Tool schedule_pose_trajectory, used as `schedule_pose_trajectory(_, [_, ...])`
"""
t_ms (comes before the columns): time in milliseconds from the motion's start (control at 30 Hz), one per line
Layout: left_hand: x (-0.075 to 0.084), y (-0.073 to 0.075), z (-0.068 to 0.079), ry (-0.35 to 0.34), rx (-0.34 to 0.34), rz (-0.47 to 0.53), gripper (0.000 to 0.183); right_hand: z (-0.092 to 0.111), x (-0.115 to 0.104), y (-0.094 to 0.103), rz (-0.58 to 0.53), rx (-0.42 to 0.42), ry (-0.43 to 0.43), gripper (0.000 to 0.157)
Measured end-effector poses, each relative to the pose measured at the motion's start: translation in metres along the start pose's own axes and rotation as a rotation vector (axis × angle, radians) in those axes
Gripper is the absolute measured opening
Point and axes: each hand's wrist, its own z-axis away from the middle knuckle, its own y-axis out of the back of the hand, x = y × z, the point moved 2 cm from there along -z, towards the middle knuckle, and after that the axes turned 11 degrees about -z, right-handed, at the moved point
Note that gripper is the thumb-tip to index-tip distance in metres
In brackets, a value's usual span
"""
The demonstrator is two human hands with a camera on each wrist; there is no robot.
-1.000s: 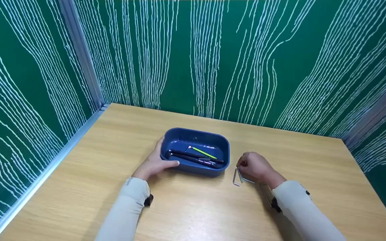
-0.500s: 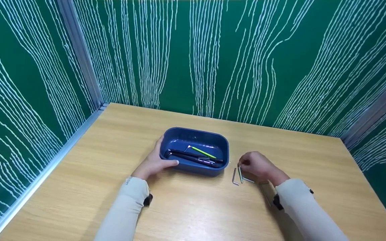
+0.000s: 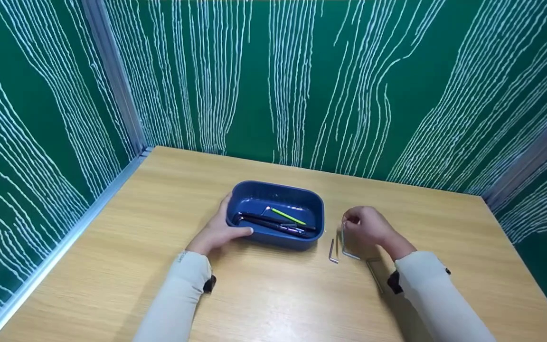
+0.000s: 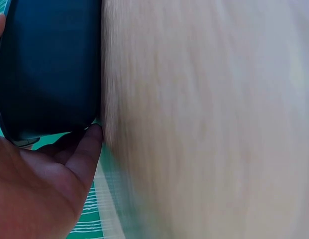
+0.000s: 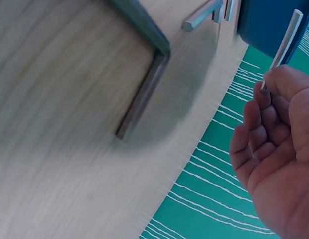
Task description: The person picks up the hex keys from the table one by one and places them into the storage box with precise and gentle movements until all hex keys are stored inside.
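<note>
On the table stands a blue plastic box (image 3: 283, 194). My left hand (image 3: 217, 232) grips its left end, thumb against the near wall; the left wrist view shows fingers (image 4: 87, 149) low round the end wall. In the box lie dark pens (image 3: 273, 223) and a lime-green rod (image 3: 288, 216) with a bent metal end. Right of the box, my right hand (image 3: 367, 225) pinches a metal hex key (image 5: 286, 40) between thumb and forefinger, its long arm pointing away from the fingertips. Other L-shaped hex keys (image 3: 332, 251) lie below that hand on the table.
A larger, darker hex key (image 3: 375, 276) lies beside the right forearm. The wooden table (image 3: 273, 294) meets green panels (image 3: 254, 95) with white wavy lines at the back, with a metal rail (image 3: 64, 251) along the left.
My right hand has risen slightly away from the table and shifted right, with the hex key pinched. More of the keys under it now shows. The left hand and the box stay in place.
</note>
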Motion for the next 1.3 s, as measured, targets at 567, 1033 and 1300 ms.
schedule_pose_trajectory(567, [-0.001,0.0,0.0,0.036,-0.014,0.008,0.105,-0.002,-0.016,0.012,-0.093,0.175,0.019,0.007])
schedule_pose_trajectory(1033, [-0.002,0.0,0.0,0.054,-0.019,0.002,0.106,-0.005,-0.025,0.011,-0.077,0.299,0.062,0.014])
schedule_pose_trajectory(1300, [-0.002,0.0,0.0,0.072,-0.025,-0.003,0.105,-0.006,-0.029,0.007,-0.124,0.301,0.071,0.01])
